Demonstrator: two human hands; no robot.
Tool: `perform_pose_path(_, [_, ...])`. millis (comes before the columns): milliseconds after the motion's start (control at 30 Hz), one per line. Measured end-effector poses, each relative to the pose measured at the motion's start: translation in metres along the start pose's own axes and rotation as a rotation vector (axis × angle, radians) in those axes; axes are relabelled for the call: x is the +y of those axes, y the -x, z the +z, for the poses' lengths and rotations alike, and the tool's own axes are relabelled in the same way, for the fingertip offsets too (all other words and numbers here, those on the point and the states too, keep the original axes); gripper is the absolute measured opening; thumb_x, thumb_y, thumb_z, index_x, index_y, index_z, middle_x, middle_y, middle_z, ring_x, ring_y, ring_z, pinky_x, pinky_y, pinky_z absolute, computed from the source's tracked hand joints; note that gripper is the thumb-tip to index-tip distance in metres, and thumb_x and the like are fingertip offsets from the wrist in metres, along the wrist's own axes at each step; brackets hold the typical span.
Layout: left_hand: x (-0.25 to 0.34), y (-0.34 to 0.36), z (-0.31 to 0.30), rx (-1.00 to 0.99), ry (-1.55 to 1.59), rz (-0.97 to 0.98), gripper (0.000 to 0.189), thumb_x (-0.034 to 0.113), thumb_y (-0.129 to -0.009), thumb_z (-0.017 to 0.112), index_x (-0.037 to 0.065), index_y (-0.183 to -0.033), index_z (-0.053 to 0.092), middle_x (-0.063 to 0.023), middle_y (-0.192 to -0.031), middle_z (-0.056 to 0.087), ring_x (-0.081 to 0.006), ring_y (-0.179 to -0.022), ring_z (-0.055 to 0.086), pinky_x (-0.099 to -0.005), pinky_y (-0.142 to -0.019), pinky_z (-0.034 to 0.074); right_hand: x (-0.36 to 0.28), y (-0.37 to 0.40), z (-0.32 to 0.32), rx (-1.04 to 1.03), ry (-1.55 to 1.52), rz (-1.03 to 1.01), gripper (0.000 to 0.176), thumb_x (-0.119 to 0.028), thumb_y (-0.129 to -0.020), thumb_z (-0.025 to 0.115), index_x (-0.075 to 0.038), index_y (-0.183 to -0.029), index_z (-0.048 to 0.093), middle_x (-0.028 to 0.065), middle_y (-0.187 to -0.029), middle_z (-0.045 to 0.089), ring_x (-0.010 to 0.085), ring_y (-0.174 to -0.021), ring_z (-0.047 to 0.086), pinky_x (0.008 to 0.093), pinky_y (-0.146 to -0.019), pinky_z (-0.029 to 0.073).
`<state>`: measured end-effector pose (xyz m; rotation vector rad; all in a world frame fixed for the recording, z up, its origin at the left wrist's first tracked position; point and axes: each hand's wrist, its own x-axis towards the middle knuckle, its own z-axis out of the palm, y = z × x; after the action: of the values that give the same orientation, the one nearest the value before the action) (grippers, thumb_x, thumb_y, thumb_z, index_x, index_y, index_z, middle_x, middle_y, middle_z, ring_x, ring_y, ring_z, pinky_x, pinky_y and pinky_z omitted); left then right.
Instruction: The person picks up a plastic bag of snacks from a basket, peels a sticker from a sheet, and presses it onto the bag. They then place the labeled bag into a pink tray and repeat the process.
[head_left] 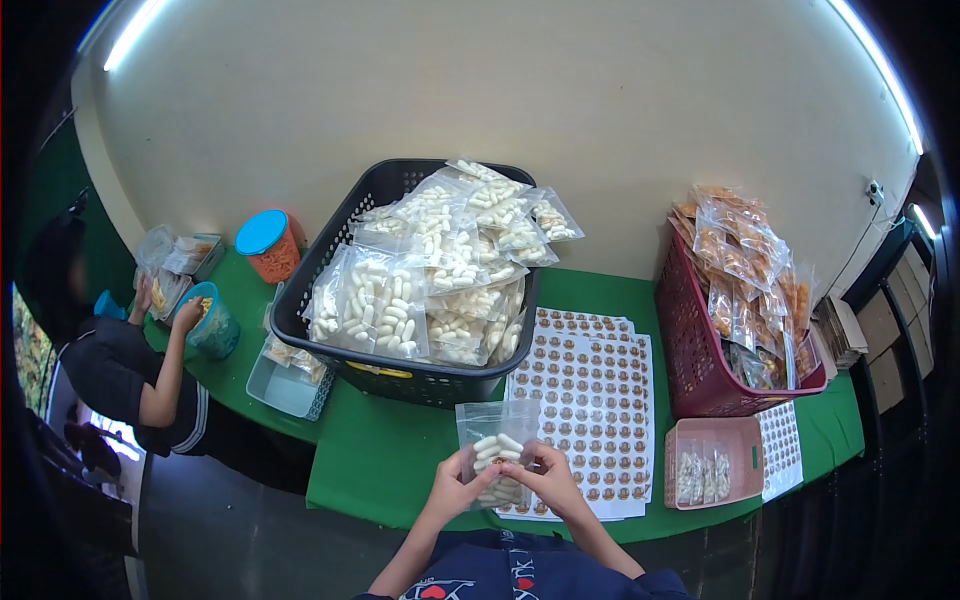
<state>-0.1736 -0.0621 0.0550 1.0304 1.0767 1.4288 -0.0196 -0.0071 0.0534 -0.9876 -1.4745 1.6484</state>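
Packets (385,305) are held together by the black basket (435,388); before it, the left hand (458,490) is clamped on the clear bag (495,443) — matched opposite by the right hand (553,484), apparently for steadiness — near sticker sheets (595,400).

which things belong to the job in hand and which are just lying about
Likely in use: clear bag of white pieces, held by left hand and right hand; sticker sheets; black basket

Probably lying about: maroon basket; pink tray; blue-lidded tub
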Motion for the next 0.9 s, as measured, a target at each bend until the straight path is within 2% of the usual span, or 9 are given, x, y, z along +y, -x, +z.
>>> perform_pose_path(233, [-0.008, -0.006, 0.012, 0.228, -0.011, 0.074, 0.024, 0.007, -0.081, 0.059, -0.006, -0.101, 0.057, -0.0053, -0.089, 0.061, -0.0058, -0.077, 0.054, -0.0201, -0.066, 0.047, -0.014, 0.006, 0.015, 0.089, 0.340, -0.208, 0.030, -0.022, -0.071, 0.070, -0.001, -0.082, 0.051, 0.0018, -0.073, 0.046, 0.0094, -0.069, 0.047, 0.0226, -0.055, 0.039])
perform_pose_path(300, [-0.009, -0.008, 0.008, 0.226, 0.000, 0.055, 0.024, 0.007, -0.081, 0.059, -0.006, -0.100, 0.057, -0.0051, -0.088, 0.062, -0.0055, -0.076, 0.054, -0.0201, -0.066, 0.047, 0.001, 0.007, 0.015, 0.068, 0.244, -0.172, 0.032, -0.021, -0.071, 0.070, -0.001, -0.086, 0.051, 0.0019, -0.073, 0.048, 0.0086, -0.068, 0.048, 0.0220, -0.055, 0.038])
perform_pose_path(333, [-0.009, -0.006, 0.003, 0.167, -0.026, 0.016, 0.032, 0.004, -0.082, 0.057, -0.007, -0.110, 0.051, -0.0087, -0.098, 0.059, -0.0098, -0.085, 0.056, -0.0217, -0.073, 0.047, 0.007, 0.006, 0.014, 0.057, 0.195, -0.158, 0.033, -0.021, -0.071, 0.070, -0.001, -0.088, 0.051, 0.0020, -0.074, 0.048, 0.0082, -0.067, 0.048, 0.0217, -0.054, 0.038])
perform_pose_path(433, [0.001, -0.005, 0.004, 0.151, -0.015, -0.013, 0.032, 0.005, -0.082, 0.057, -0.007, -0.110, 0.050, -0.0085, -0.097, 0.060, -0.0095, -0.084, 0.056, -0.0215, -0.072, 0.047, 0.009, 0.003, 0.010, -0.038, 0.032, -0.039, 0.030, -0.013, -0.074, 0.068, -0.002, -0.095, 0.050, 0.0010, -0.078, 0.051, 0.0062, -0.073, 0.051, 0.0218, -0.064, 0.045])
perform_pose_path(467, [0.000, -0.004, 0.005, 0.162, -0.020, 0.012, 0.030, 0.007, -0.082, 0.057, -0.006, -0.109, 0.052, -0.0075, -0.094, 0.061, -0.0083, -0.081, 0.056, -0.0208, -0.069, 0.047, 0.006, 0.005, 0.015, 0.036, 0.054, -0.073, 0.025, -0.014, -0.075, 0.067, -0.001, -0.092, 0.053, -0.0007, -0.074, 0.051, 0.0043, -0.067, 0.048, 0.0201, -0.058, 0.041])
perform_pose_path(600, [-0.007, -0.003, 0.006, 0.189, -0.078, 0.086, 0.027, 0.011, -0.082, 0.058, -0.004, -0.105, 0.056, -0.0046, -0.087, 0.063, -0.0054, -0.074, 0.056, -0.0190, -0.062, 0.046, -0.007, 0.009, 0.021, 0.219, 0.245, -0.164, 0.014, -0.013, -0.077, 0.065, 0.000, -0.077, 0.059, -0.0018, -0.068, 0.049, 0.0032, -0.059, 0.039, 0.0195, -0.050, 0.031])
perform_pose_path(700, [-0.004, -0.002, 0.005, 0.186, -0.093, 0.080, 0.028, 0.012, -0.083, 0.057, -0.003, -0.106, 0.056, -0.0037, -0.087, 0.062, -0.0048, -0.074, 0.055, -0.0187, -0.062, 0.046, -0.011, 0.012, 0.024, 0.262, 0.304, -0.307, 0.012, -0.011, -0.077, 0.063, 0.001, -0.078, 0.059, -0.0007, -0.067, 0.048, 0.0046, -0.061, 0.041, 0.0202, -0.053, 0.032])
perform_pose_path(800, [-0.011, -0.002, 0.003, 0.151, -0.017, 0.029, 0.030, 0.013, -0.083, 0.058, -0.004, -0.108, 0.054, -0.0036, -0.089, 0.062, -0.0052, -0.075, 0.055, -0.0194, -0.065, 0.046, -0.012, 0.012, 0.021, 0.272, 0.276, -0.295, 0.016, -0.013, -0.076, 0.064, 0.003, -0.079, 0.060, 0.0036, -0.067, 0.053, 0.0088, -0.061, 0.048, 0.0244, -0.055, 0.038])
perform_pose_path(900, [-0.011, -0.006, 0.004, 0.046, 0.073, 0.008, 0.035, 0.012, -0.082, 0.059, -0.003, -0.112, 0.050, -0.0046, -0.095, 0.060, -0.0064, -0.080, 0.054, -0.0208, -0.069, 0.046, 0.003, 0.010, 0.014, 0.300, 0.214, -0.181, 0.018, -0.014, -0.074, 0.065, 0.002, -0.081, 0.061, 0.0044, -0.070, 0.055, 0.0092, -0.065, 0.050, 0.0234, -0.059, 0.039])
